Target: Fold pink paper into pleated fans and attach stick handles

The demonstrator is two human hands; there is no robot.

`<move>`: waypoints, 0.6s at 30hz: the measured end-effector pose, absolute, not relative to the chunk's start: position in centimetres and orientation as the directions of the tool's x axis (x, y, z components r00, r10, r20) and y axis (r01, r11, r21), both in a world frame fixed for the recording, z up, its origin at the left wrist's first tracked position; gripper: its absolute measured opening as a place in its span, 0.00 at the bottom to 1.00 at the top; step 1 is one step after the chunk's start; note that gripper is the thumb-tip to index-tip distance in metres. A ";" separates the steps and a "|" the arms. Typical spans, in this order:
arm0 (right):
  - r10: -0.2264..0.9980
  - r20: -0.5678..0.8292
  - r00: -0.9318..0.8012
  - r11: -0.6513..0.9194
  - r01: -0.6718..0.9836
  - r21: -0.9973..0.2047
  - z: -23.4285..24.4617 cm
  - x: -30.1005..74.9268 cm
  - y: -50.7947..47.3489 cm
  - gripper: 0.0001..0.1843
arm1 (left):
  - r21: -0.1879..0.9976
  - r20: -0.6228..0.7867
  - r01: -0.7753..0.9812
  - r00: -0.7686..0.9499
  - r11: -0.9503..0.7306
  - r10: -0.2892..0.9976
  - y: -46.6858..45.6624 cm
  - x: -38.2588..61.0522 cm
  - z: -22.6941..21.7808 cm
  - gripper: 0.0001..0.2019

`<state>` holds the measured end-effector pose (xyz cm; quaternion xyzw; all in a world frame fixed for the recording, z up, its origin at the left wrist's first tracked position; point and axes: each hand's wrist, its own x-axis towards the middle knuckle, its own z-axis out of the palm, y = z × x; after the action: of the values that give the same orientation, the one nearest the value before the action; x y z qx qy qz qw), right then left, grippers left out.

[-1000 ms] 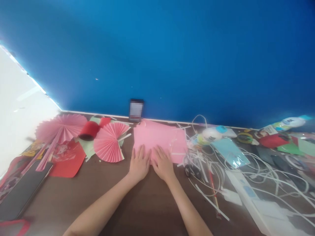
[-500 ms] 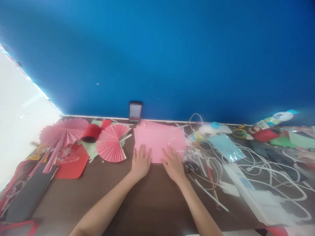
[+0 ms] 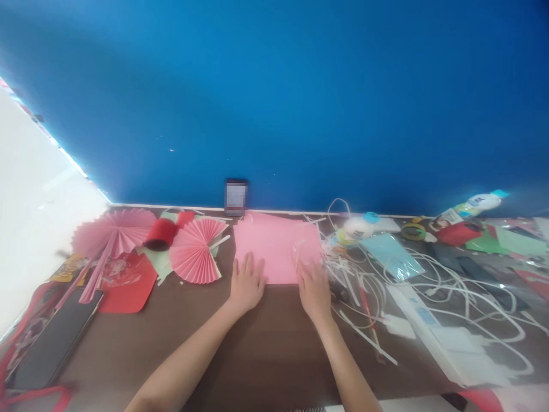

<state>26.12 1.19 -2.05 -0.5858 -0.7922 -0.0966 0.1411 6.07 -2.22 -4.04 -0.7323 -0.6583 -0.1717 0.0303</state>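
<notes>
A sheet of pink paper (image 3: 277, 246) lies flat on the dark wooden table, with another pink sheet showing at its back edge. My left hand (image 3: 247, 282) rests palm down on its near left corner, fingers spread. On the near right corner lies my right hand (image 3: 314, 289), also flat with its fingers stretched forward. Neither hand grips anything. To the left of the sheet is a pleated pink paper fan (image 3: 197, 252). A second pink fan (image 3: 114, 229) with long strips lies farther left.
A phone-like device (image 3: 235, 197) leans against the blue wall. Left are a red roll (image 3: 162, 233), a red envelope (image 3: 128, 283) and a dark phone (image 3: 55, 340). White cables, a power strip (image 3: 422, 326), glue bottles (image 3: 360, 226) and a blue packet (image 3: 392, 256) crowd the right.
My right hand has slid right along the paper's near edge, and its fingers are closer together. My left hand stays in place. The view has shifted slightly.
</notes>
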 end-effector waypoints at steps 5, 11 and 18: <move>0.815 0.424 -0.395 0.466 0.882 -0.074 -1.2 24.2 -0.1 0.21 | 0.182 0.296 0.975 0.073 -0.131 0.953 -2.2 6.1 -4.1 0.25; 0.587 0.294 -0.755 0.802 0.593 -0.077 -1.1 23.4 -0.9 0.15 | 0.177 0.291 0.976 0.073 -0.129 0.954 -2.3 6.1 -4.1 0.25; 0.543 0.358 -0.759 0.818 0.575 -0.021 -1.5 23.2 -0.5 0.14 | 0.172 0.285 0.976 0.082 -0.135 0.955 -2.4 6.0 -4.0 0.24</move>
<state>23.21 -0.49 -1.53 -0.2983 -0.9369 -0.0452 0.1768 6.02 -2.36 -3.97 -0.7349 -0.6569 -0.1657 0.0313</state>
